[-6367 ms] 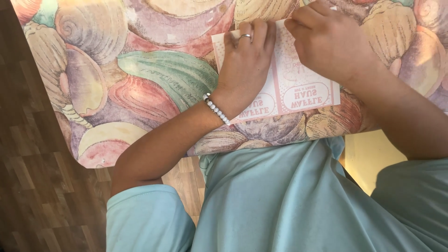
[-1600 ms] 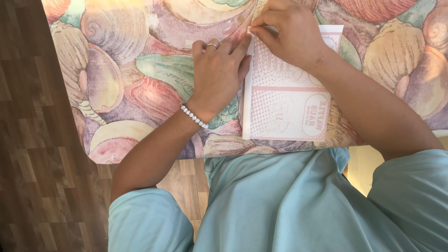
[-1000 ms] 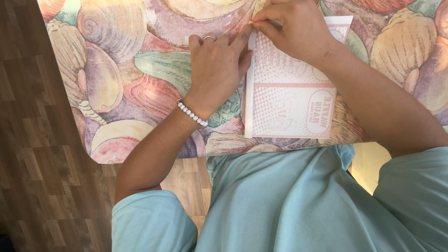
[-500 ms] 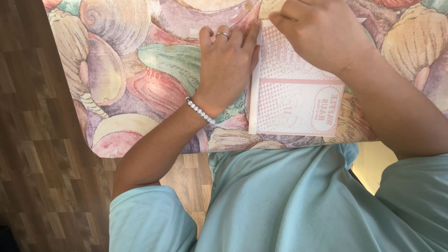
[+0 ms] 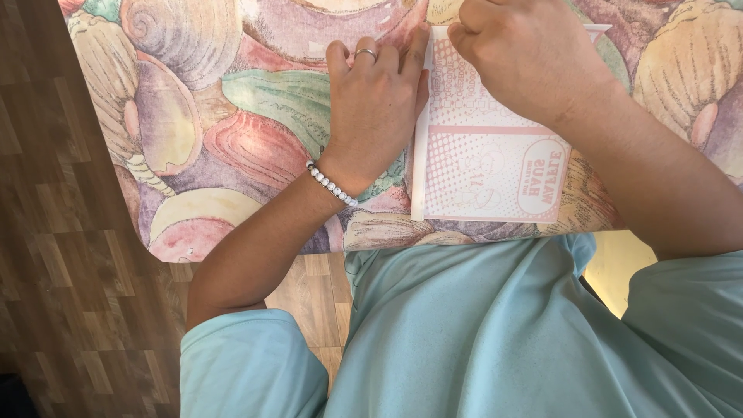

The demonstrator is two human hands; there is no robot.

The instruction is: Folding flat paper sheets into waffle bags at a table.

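Observation:
A pink-and-white printed paper sheet (image 5: 480,174) lies flat on a table covered by a shell-pattern cloth (image 5: 232,139), close to the table's near edge. My left hand (image 5: 375,101) rests palm down on the cloth just left of the sheet, fingers bent, its thumb along the sheet's left edge. It wears a ring (image 5: 365,53) and a white bead bracelet (image 5: 331,186). My right hand (image 5: 526,54) is closed over the sheet's upper part, fingertips pinched at the top left corner. That corner is hidden under the fingers.
The table's rounded corner (image 5: 155,248) is at the lower left, with brown wooden floor (image 5: 70,294) beyond it. My light blue shirt (image 5: 464,333) fills the bottom of the view, against the table's near edge.
Earlier my left hand lay on the sheet; now it sits beside the left edge. The sheet looks narrower, as if folded. My right hand stayed at its top.

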